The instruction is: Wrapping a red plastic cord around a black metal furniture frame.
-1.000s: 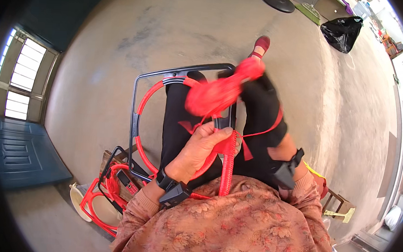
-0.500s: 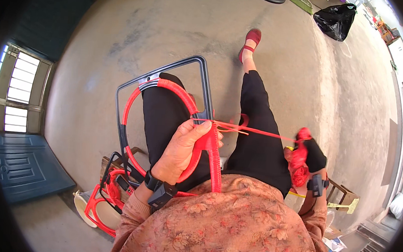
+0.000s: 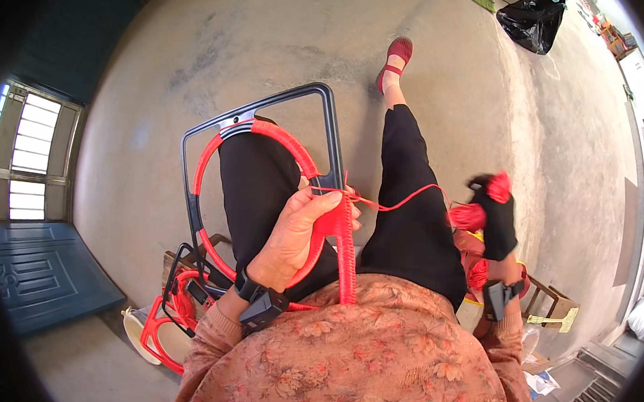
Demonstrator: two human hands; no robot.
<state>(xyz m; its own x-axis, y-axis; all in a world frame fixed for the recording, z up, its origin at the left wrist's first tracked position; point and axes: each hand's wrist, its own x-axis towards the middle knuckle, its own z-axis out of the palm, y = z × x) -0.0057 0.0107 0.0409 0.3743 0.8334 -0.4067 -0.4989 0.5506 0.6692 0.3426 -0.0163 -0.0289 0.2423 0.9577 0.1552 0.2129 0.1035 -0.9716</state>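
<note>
- The person is sitting over a concrete floor (image 3: 198,61), and a black frame (image 3: 331,139) is lying across the left thigh, its squared upper corner jutting out beyond the knee.
- A hoop wrapped in red cord (image 3: 281,138) is sitting inside that frame, curving from the top bar down the left side and back under the left hand.
- The left hand (image 3: 299,233) is closing around the wrapped right edge of the hoop, fingers curled over the red binding and thumb lying along the top, so it is gripping firmly rather than standing open.
- A thin red cord (image 3: 403,202) is running taut from just beside the left fingertips, across the right thigh, out to the right hand.
- The right hand (image 3: 492,219), in a dark glove, is held out to the right of the right knee and is clenching a bundle of red cord (image 3: 468,216); more red is showing at its top.
- Dark bands are sitting on both wrists.
- More red and black frames (image 3: 176,302) are lying on the floor by the left elbow, beside a pale bowl (image 3: 136,327).
- A black bag (image 3: 533,21) is lying well apart at the far end of the floor.
</note>
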